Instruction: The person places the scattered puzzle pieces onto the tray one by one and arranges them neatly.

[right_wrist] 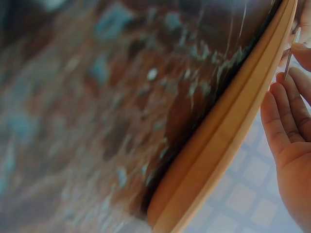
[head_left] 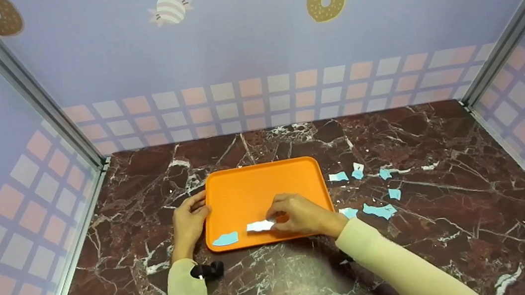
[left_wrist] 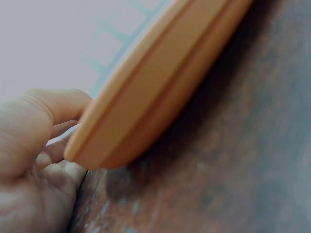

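An orange tray [head_left: 262, 182] lies on the marbled table. My left hand [head_left: 191, 224] holds its left edge, thumb on the rim [left_wrist: 131, 92] and the other fingers curled beside it. Over the front part of the tray my right hand [head_left: 301, 214] pinches a torn scrap of paper [head_left: 259, 226], its white side showing in the head view. From the right wrist view the scrap [right_wrist: 290, 60] appears edge-on between thumb and fingertips, above the tray rim. One torn light-blue paper piece [head_left: 225, 239] lies flat in the tray's front left corner.
Several more torn blue-and-white scraps lie on the table right of the tray, among them a long jagged one [head_left: 379, 211] and a small one [head_left: 394, 194]. A patterned wall [head_left: 251, 53] closes off the back, with panels at both sides.
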Motion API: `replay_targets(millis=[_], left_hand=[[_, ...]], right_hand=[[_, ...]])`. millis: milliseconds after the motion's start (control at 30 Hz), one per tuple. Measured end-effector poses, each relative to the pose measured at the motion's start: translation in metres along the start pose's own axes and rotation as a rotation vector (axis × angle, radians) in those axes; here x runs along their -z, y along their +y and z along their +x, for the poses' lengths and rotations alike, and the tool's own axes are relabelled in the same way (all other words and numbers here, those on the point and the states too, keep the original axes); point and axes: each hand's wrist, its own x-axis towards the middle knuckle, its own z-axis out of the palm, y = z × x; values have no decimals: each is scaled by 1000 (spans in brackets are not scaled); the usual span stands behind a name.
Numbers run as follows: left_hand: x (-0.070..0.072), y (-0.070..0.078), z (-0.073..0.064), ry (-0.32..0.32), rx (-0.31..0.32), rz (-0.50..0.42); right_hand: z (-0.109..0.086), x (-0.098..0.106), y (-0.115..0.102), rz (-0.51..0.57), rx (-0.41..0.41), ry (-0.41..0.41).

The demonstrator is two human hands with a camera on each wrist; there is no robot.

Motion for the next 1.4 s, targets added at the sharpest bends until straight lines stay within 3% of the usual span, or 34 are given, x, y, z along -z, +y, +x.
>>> replay_targets(millis=[200,700,1400], left_hand=[[2,-2,-1,-1,7,4],[4,-2,1,-6,39,14],[3,-3,2,10,28,13]], right_hand=[[3,-5,-2,-16,-16,-32],[9,-12,-4,-26,34,-56],[10,-13,-5,-27,40,-76]])
